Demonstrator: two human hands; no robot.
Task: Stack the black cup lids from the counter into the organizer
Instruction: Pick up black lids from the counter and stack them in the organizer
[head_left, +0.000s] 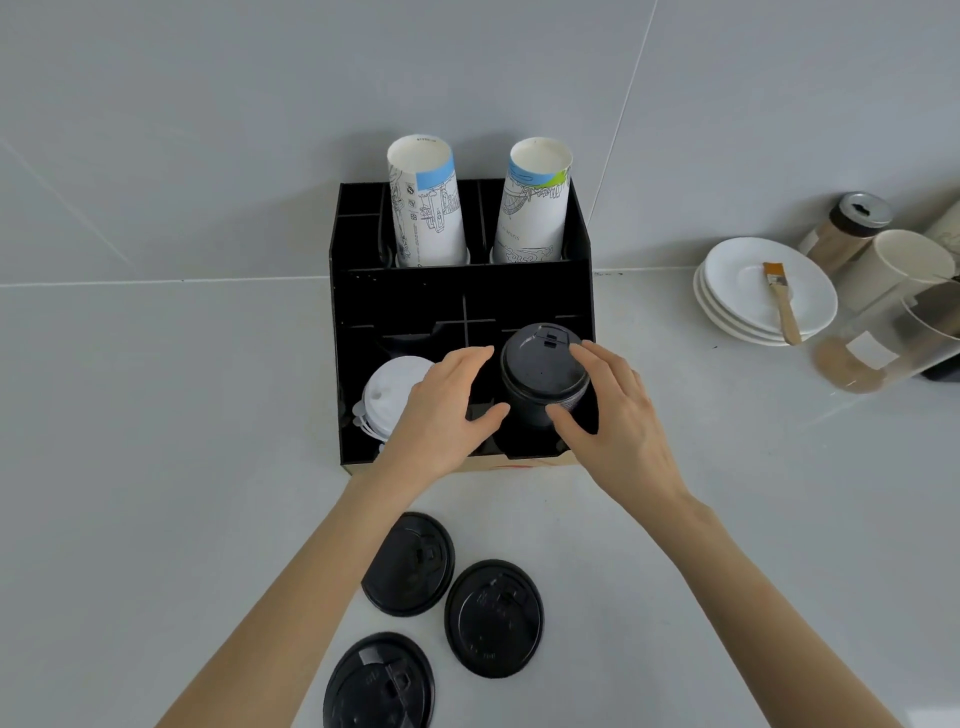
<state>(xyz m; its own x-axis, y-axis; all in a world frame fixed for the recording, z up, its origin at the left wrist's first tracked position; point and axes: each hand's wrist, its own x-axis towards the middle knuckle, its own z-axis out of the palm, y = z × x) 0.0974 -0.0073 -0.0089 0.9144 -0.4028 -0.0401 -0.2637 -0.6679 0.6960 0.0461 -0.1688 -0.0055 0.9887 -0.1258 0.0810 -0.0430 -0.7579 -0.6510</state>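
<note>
You'll find small print on the two paper cup stacks (427, 208) in the organizer (462, 291), but it's too blurred to read; the right one possibly shows a short word.

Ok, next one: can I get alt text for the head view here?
Two bare hands, left hand and right hand, flank a stack of black lids in the front right slot of a black organizer. Three black lids lie on the white counter in front; white lids fill the slot to the left.

Black lids (494, 618) glossy plastic; counter (156, 415) smooth matt.
</note>
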